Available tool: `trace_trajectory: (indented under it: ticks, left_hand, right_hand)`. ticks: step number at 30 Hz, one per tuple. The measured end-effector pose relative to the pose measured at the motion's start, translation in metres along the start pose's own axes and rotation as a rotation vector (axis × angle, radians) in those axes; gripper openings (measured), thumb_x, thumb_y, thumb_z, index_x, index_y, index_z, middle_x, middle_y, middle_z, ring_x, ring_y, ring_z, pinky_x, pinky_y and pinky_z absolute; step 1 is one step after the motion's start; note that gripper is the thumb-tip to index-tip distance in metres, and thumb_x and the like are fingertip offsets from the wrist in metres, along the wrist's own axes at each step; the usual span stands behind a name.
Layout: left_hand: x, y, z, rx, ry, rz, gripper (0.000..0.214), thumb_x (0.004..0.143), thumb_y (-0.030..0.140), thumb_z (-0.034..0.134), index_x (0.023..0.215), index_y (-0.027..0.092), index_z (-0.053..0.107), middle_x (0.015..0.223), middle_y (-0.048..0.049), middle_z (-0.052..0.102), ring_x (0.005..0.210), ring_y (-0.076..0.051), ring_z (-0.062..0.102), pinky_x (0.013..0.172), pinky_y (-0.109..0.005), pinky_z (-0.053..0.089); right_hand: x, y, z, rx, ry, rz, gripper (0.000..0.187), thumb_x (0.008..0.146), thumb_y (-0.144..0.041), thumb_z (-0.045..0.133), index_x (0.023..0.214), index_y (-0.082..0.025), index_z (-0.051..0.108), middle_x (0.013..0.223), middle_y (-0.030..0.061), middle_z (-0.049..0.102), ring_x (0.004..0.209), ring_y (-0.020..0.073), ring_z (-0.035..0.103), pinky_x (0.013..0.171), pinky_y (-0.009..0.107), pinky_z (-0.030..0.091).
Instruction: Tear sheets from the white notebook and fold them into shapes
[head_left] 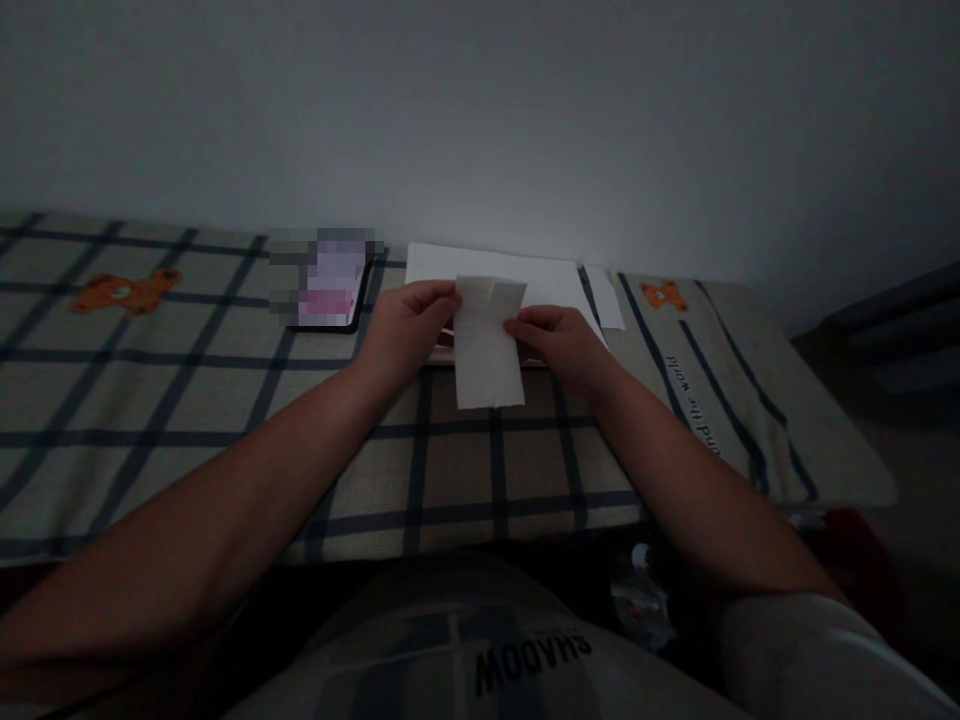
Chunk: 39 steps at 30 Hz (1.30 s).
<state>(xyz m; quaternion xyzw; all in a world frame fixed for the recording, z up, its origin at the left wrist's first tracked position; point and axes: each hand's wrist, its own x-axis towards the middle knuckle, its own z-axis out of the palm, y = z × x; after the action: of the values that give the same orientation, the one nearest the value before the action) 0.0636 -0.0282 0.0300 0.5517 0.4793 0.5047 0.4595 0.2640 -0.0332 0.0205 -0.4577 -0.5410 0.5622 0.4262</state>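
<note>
A white strip of paper (489, 345) with a crease down its middle hangs upright between my hands above the table. My left hand (409, 325) pinches its left edge near the top between thumb and finger. On the other edge, a little lower, my right hand (562, 340) pinches the paper too. Behind it lies a stack of white sheets (517, 268), partly hidden by the strip and my hands. A narrow white paper piece (604, 298) rests just right of the stack.
A phone (330, 280) with a lit, blurred screen lies left of the sheets. The checked tablecloth (360, 480) with bear prints covers the table, which stands against a pale wall (480, 120). Below the front edge is a clear plastic bottle (643, 600).
</note>
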Motion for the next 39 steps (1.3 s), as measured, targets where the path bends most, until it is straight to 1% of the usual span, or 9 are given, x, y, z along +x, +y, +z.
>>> trace_trajectory:
  ticks: [5, 9, 14, 20, 26, 29, 32, 34, 39]
  left_hand:
    - [0.0016, -0.0014, -0.0005, 0.020, 0.026, -0.005, 0.023, 0.080, 0.025, 0.062, 0.095, 0.017, 0.077, 0.085, -0.0036, 0.075, 0.073, -0.015, 0.068, 0.067, -0.028, 0.060]
    - [0.0010, -0.0045, 0.0012, 0.029, -0.005, -0.029, 0.022, 0.080, 0.025, 0.064, 0.096, 0.017, 0.077, 0.088, -0.0048, 0.076, 0.075, -0.016, 0.070, 0.069, -0.031, 0.061]
    - [0.0002, -0.0038, 0.0011, 0.037, -0.008, -0.011, 0.025, 0.081, 0.027, 0.064, 0.099, 0.017, 0.078, 0.090, -0.0053, 0.075, 0.076, -0.018, 0.070, 0.071, -0.033, 0.062]
    - [-0.0012, -0.0011, 0.0014, 0.037, -0.006, -0.002, 0.027, 0.079, 0.021, 0.062, 0.100, 0.017, 0.079, 0.080, -0.0036, 0.074, 0.071, -0.015, 0.069, 0.071, -0.031, 0.062]
    - [-0.0020, -0.0012, 0.0021, 0.008, -0.025, -0.030, 0.026, 0.078, 0.027, 0.068, 0.099, 0.016, 0.078, 0.089, -0.0063, 0.076, 0.078, -0.017, 0.070, 0.070, -0.031, 0.062]
    - [-0.0010, -0.0021, 0.0014, 0.009, -0.026, -0.025, 0.026, 0.078, 0.027, 0.069, 0.099, 0.016, 0.078, 0.091, -0.0064, 0.076, 0.079, -0.018, 0.070, 0.071, -0.032, 0.062]
    - [-0.0007, -0.0020, 0.0012, 0.007, -0.016, -0.017, 0.026, 0.079, 0.025, 0.068, 0.101, 0.016, 0.078, 0.091, -0.0058, 0.076, 0.079, -0.017, 0.070, 0.071, -0.032, 0.062]
    - [-0.0011, -0.0013, 0.0015, 0.005, -0.024, -0.021, 0.026, 0.080, 0.026, 0.067, 0.102, 0.016, 0.077, 0.092, -0.0059, 0.076, 0.080, -0.018, 0.070, 0.071, -0.032, 0.063]
    - [-0.0022, -0.0019, 0.0029, -0.022, -0.133, -0.119, 0.026, 0.081, 0.032, 0.070, 0.102, 0.017, 0.076, 0.086, -0.0050, 0.076, 0.070, -0.017, 0.071, 0.066, -0.031, 0.063]
  right_hand:
    - [-0.0003, 0.0012, 0.0006, -0.011, -0.046, 0.035, 0.025, 0.075, -0.043, 0.079, 0.080, -0.020, 0.072, 0.077, 0.0018, 0.072, 0.070, 0.0141, 0.066, 0.070, 0.031, 0.060]
    - [0.0019, 0.0017, -0.0004, 0.007, 0.013, -0.048, 0.027, 0.078, -0.046, 0.076, 0.086, -0.021, 0.072, 0.083, 0.0015, 0.072, 0.076, 0.0140, 0.066, 0.073, 0.032, 0.060]
    - [0.0015, 0.0001, -0.0007, -0.011, 0.048, -0.060, 0.020, 0.076, -0.039, 0.077, 0.077, -0.020, 0.070, 0.077, 0.0003, 0.069, 0.074, 0.0141, 0.064, 0.071, 0.032, 0.059]
    - [0.0007, 0.0006, 0.0007, 0.096, 0.048, -0.038, 0.026, 0.075, -0.033, 0.075, 0.099, -0.022, 0.075, 0.091, 0.0015, 0.075, 0.082, 0.0161, 0.068, 0.075, 0.035, 0.059]
    - [0.0010, -0.0003, 0.0000, 0.057, 0.099, -0.023, 0.019, 0.074, -0.026, 0.073, 0.092, -0.020, 0.076, 0.084, 0.0023, 0.074, 0.074, 0.0159, 0.068, 0.073, 0.036, 0.059]
    - [0.0009, -0.0004, 0.0003, 0.065, 0.102, -0.017, 0.022, 0.077, -0.035, 0.074, 0.092, -0.019, 0.076, 0.083, 0.0038, 0.074, 0.074, 0.0161, 0.068, 0.070, 0.035, 0.059]
    - [0.0010, 0.0010, 0.0001, 0.057, 0.084, -0.036, 0.031, 0.080, -0.048, 0.073, 0.092, -0.019, 0.075, 0.082, 0.0046, 0.074, 0.072, 0.0157, 0.067, 0.067, 0.033, 0.058]
    - [0.0019, 0.0031, -0.0012, 0.045, 0.088, -0.069, 0.033, 0.080, -0.050, 0.073, 0.091, -0.019, 0.075, 0.081, 0.0040, 0.073, 0.071, 0.0150, 0.067, 0.066, 0.033, 0.058]
    - [0.0075, 0.0093, -0.0058, 0.022, 0.193, -0.166, 0.036, 0.082, -0.054, 0.071, 0.092, -0.020, 0.075, 0.079, 0.0030, 0.070, 0.071, 0.0150, 0.066, 0.066, 0.033, 0.058]
